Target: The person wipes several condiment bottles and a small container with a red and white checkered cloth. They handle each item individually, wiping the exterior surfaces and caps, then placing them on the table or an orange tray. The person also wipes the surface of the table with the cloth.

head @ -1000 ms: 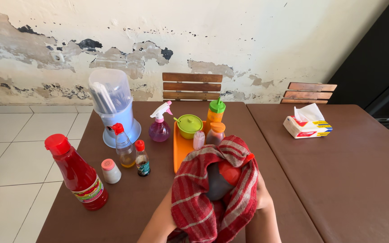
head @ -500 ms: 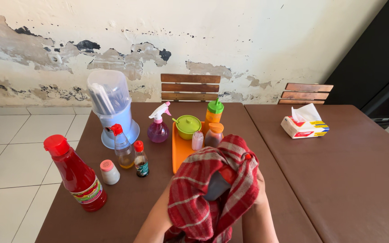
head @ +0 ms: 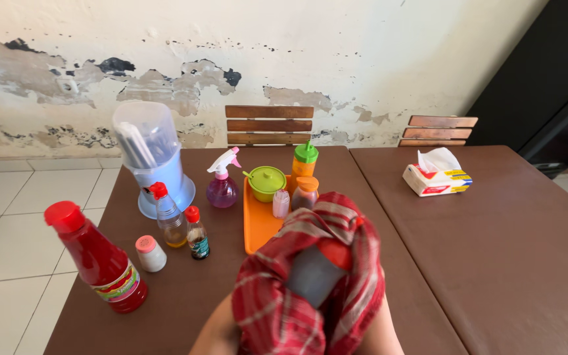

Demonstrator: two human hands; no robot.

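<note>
on my feed a big red sauce bottle (head: 96,260) stands at lower left, a small white shaker (head: 150,254) beside it. two small bottles (head: 182,223) sit near centre-left, below a pale blue straw holder (head: 151,161). a purple spray bottle (head: 221,186) stands beside an orange tray (head: 258,220) with a green pot (head: 265,183). a tissue box (head: 436,179) lies at upper right on the brown table (head: 507,250).

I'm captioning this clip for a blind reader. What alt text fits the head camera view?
Both hands, hidden under a red checked cloth, wrap it around a red-capped bottle above a brown table. Behind stand an orange tray of condiments, a tall red sauce bottle and a tissue box.
</note>
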